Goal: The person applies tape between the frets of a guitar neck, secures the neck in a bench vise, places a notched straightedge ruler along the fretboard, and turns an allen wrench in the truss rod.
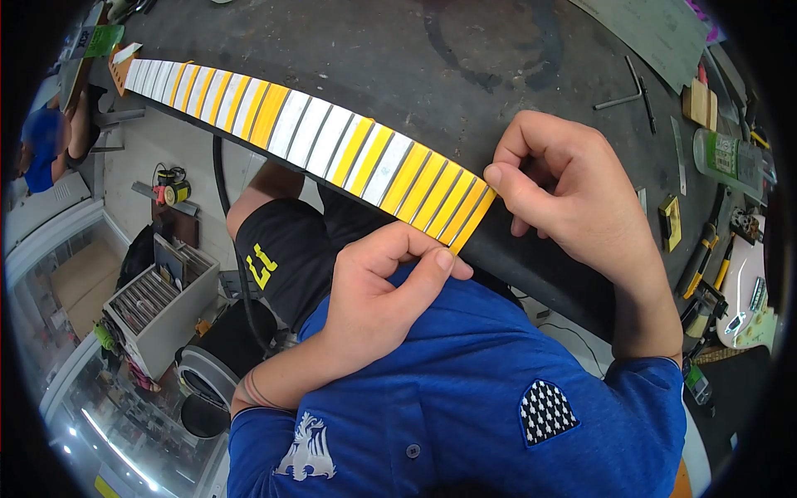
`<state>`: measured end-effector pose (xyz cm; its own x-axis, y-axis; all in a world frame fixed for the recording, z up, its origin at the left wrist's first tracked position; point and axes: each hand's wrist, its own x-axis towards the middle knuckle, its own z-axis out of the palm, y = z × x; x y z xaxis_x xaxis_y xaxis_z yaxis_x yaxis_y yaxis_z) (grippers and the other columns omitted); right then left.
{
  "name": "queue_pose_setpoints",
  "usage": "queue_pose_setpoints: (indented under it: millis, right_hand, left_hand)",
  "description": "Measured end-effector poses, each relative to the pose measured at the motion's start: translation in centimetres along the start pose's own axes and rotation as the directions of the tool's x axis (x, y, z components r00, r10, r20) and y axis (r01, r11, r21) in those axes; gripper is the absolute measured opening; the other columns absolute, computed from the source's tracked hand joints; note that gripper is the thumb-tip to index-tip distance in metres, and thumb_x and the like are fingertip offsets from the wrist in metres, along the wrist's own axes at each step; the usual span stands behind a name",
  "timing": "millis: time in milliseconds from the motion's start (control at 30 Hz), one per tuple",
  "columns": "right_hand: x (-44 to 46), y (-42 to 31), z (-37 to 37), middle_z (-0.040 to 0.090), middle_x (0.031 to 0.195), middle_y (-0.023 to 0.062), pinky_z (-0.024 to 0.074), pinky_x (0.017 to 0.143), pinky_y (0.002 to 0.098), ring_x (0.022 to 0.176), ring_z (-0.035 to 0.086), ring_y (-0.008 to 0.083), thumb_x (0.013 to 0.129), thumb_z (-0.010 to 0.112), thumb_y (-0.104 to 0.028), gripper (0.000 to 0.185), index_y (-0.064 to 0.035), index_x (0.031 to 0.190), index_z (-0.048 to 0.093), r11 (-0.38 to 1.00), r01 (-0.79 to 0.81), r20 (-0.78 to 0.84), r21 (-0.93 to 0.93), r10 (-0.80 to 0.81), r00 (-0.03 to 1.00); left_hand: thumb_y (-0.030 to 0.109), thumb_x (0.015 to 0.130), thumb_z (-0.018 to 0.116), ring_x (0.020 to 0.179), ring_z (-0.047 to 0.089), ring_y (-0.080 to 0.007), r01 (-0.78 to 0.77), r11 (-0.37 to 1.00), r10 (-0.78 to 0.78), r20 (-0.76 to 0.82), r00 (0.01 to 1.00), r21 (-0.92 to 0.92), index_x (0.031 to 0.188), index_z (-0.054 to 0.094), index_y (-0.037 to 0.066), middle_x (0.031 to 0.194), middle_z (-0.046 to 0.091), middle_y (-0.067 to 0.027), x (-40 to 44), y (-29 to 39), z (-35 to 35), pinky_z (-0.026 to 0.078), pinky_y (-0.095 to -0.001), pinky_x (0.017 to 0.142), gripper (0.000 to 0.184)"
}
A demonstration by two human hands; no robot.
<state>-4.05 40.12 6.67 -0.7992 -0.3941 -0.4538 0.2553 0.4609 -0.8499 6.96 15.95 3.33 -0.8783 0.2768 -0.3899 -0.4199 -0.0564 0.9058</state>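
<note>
A long guitar-neck-like piece lies along the bench edge, its face crossed by dark metal strips with white and yellow tape between them. At its wide, yellow-taped end, my left hand pinches the near corner between thumb and fingers. My right hand is at the far corner of the same end, thumb and index finger pressed together at the tape's edge. Whether a bit of tape is between those fingertips is too small to tell.
On the dark bench lie a hex key, a yellow block, a clear container and a pink guitar body. Another person is at the far left. A white box stands below.
</note>
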Motion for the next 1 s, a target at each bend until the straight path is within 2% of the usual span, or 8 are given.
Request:
queue_pose_setpoints:
  millis: [133, 233, 333, 433, 533, 667, 767, 1000]
  right_hand:
    - [0.0, 0.0, 0.0, 0.069, 0.081, -0.0013, 0.0483, 0.052, 0.0230, 0.065, 0.070, 0.0061, 0.112, 0.077, -0.018, 0.020, -0.0027, 0.102, 0.068, 1.000, 0.007, -0.002, -0.007, -0.007, 1.000]
    - [0.0, -0.1, 0.0, 0.069, 0.081, -0.0012, 0.0482, 0.052, 0.0231, 0.065, 0.070, 0.0061, 0.112, 0.077, -0.018, 0.020, -0.0027, 0.102, 0.068, 1.000, 0.009, -0.001, -0.005, -0.009, 1.000]
    - [0.0, -0.1, 0.0, 0.069, 0.082, -0.0013, 0.0482, 0.052, 0.0232, 0.065, 0.070, 0.0060, 0.112, 0.077, -0.018, 0.020, -0.0026, 0.103, 0.069, 1.000, 0.005, -0.001, -0.007, -0.005, 1.000]
    - [-0.1, -0.3, 0.1, 0.068, 0.081, -0.0019, 0.0480, 0.052, 0.0233, 0.063, 0.068, 0.0057, 0.112, 0.078, -0.019, 0.021, -0.0024, 0.103, 0.070, 1.000, -0.008, -0.008, -0.018, 0.008, 1.000]
    - [-0.1, -0.8, -0.1, 0.070, 0.076, 0.0020, 0.0501, 0.054, 0.0279, 0.060, 0.068, 0.0087, 0.111, 0.077, -0.016, 0.020, 0.0009, 0.101, 0.074, 0.998, -0.014, -0.027, -0.062, 0.012, 1.000]
    - [-0.1, -1.0, -0.2, 0.070, 0.072, 0.0045, 0.0509, 0.054, 0.0307, 0.057, 0.067, 0.0106, 0.112, 0.075, -0.018, 0.023, 0.0030, 0.104, 0.078, 0.996, -0.032, -0.020, -0.086, 0.031, 0.999]
    - [-0.2, -0.9, 0.0, 0.063, 0.075, -0.0031, 0.0461, 0.051, 0.0252, 0.056, 0.059, 0.0049, 0.115, 0.076, -0.020, 0.022, 0.0002, 0.105, 0.075, 0.997, -0.025, -0.011, -0.075, 0.024, 1.000]
    - [-0.5, -1.5, 0.4, 0.064, 0.071, -0.0023, 0.0445, 0.050, 0.0268, 0.054, 0.057, 0.0052, 0.116, 0.075, -0.021, 0.024, 0.0012, 0.107, 0.079, 0.989, -0.056, -0.037, -0.140, 0.052, 0.998]
  left_hand:
    - [0.010, 0.120, 0.068, 0.084, 0.064, -0.0013, -0.008, 1.000, 0.008, 0.004, 1.000, 0.005, 0.116, 0.076, -0.003, 0.112, 0.089, -0.0136, 0.0, -0.1, 0.0, 0.056, -0.0229, 0.083, 0.016]
    - [0.009, 0.120, 0.067, 0.089, 0.071, -0.0044, -0.005, 1.000, 0.005, 0.009, 1.000, 0.010, 0.116, 0.076, -0.004, 0.113, 0.088, -0.0144, 0.0, 0.1, -0.1, 0.060, -0.0253, 0.087, 0.016]
    - [0.007, 0.120, 0.067, 0.099, 0.079, -0.0105, -0.068, 0.997, 0.068, 0.007, 0.998, 0.027, 0.117, 0.076, -0.004, 0.113, 0.088, -0.0153, 0.1, -0.8, -0.1, 0.063, -0.0290, 0.094, 0.015]
    - [0.006, 0.119, 0.067, 0.107, 0.083, -0.0161, -0.037, 0.998, 0.037, 0.011, 0.999, 0.054, 0.117, 0.076, -0.005, 0.112, 0.088, -0.0157, 0.1, -0.5, -0.2, 0.064, -0.0322, 0.100, 0.015]
    - [0.005, 0.119, 0.067, 0.105, 0.082, -0.0158, -0.063, 0.996, 0.063, -0.003, 0.998, 0.062, 0.115, 0.077, -0.005, 0.111, 0.088, -0.0153, 0.2, -0.7, -0.1, 0.064, -0.0318, 0.099, 0.014]
    - [0.006, 0.115, 0.074, 0.092, 0.080, -0.0103, -0.093, 0.995, 0.095, -0.084, 0.992, 0.034, 0.105, 0.079, -0.002, 0.100, 0.088, -0.0086, 0.3, -1.3, 0.5, 0.064, -0.0295, 0.088, 0.014]
    - [0.006, 0.115, 0.074, 0.092, 0.082, -0.0113, -0.100, 0.994, 0.104, -0.083, 0.991, 0.052, 0.106, 0.078, -0.002, 0.100, 0.088, -0.0095, 0.3, -1.2, 0.5, 0.065, -0.0300, 0.088, 0.013]
    - [0.007, 0.116, 0.073, 0.092, 0.084, -0.0136, -0.080, 0.996, 0.084, -0.087, 0.993, 0.050, 0.107, 0.076, -0.004, 0.100, 0.089, -0.0124, 0.3, -1.2, 0.4, 0.066, -0.0309, 0.088, 0.014]
